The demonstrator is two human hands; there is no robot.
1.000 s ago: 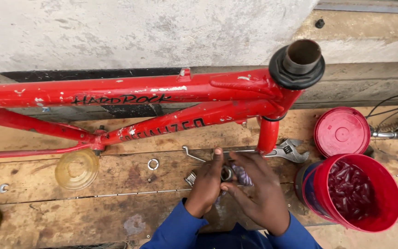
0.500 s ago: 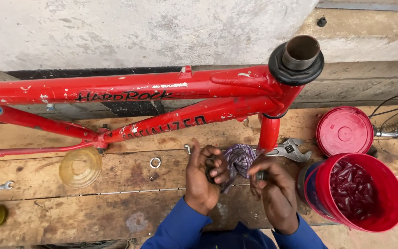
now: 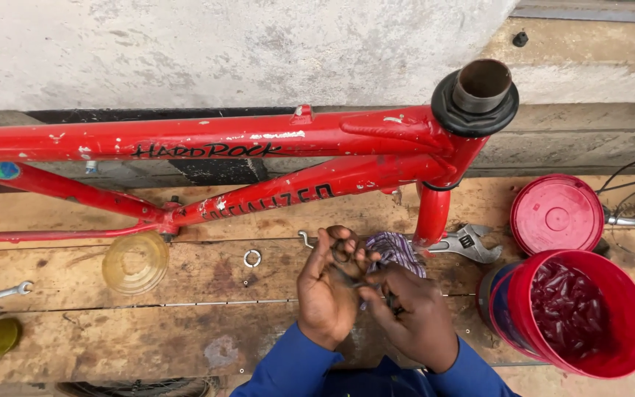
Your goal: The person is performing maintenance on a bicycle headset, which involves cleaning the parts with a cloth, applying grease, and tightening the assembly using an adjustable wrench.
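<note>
Hands were seen low in the middle of the head view, over a worn wooden workbench (image 3: 185,338). The left hand (image 3: 326,294) was held with fingers curled round a small dark metal part (image 3: 344,254), pinched between thumb and fingertips, though the part's exact shape could not be told. The right hand (image 3: 413,316) was closed loosely against a striped purple rag (image 3: 392,250), which was bunched just above it and touching both hands. A red bicycle frame (image 3: 259,143) was laid across the bench behind the hands, its black-capped head tube (image 3: 479,92) standing to the right. An adjustable wrench (image 3: 472,242) was lying just beside the rag, by the frame's lower tube. A red tub (image 3: 619,353) of dark red grease was set well to the right, with its red lid (image 3: 556,215) resting above it. A yellowish translucent lid (image 3: 135,261) and a small washer (image 3: 252,258) were lying to the left.
</note>
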